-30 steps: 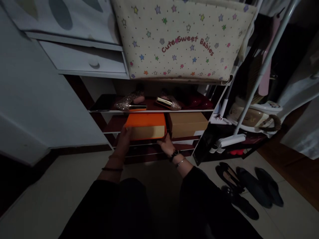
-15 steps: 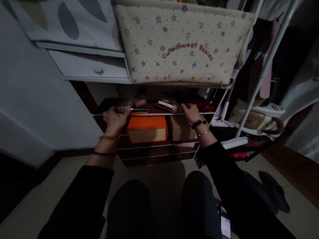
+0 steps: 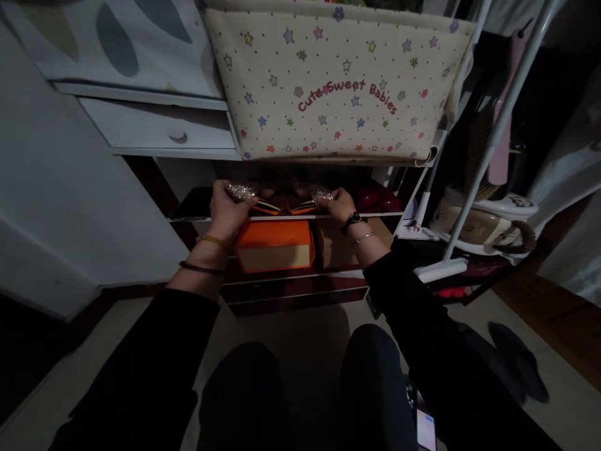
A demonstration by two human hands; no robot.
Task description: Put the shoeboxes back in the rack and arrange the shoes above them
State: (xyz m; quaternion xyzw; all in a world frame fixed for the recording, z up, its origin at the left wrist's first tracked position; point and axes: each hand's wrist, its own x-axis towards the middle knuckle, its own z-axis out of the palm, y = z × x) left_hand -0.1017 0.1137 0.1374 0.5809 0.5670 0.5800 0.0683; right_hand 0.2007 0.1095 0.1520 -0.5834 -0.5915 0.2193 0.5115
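Two glittery high-heeled shoes are on the upper shelf (image 3: 225, 218) of a dark red rack. My left hand (image 3: 227, 210) is closed around the glittery part of the left shoe (image 3: 241, 191). My right hand (image 3: 342, 205) grips the right shoe (image 3: 323, 195) the same way. Shiny gold heels point inward between my hands, the left heel (image 3: 267, 207) and the right heel (image 3: 302, 207) close to each other. The far ends of both shoes are lost in shadow.
Below the shoes sit an orange box (image 3: 275, 244) and a brown cardboard box (image 3: 335, 241). Dark red shiny shoes (image 3: 375, 199) stand at the right. A star-printed fabric bin (image 3: 338, 81) overhangs the shelf. A white-handled mop (image 3: 483, 163) leans at the right.
My hands have shifted their hold onto the glittery parts of the shoes. The right hand moved left, and the gold heels now angle toward each other.
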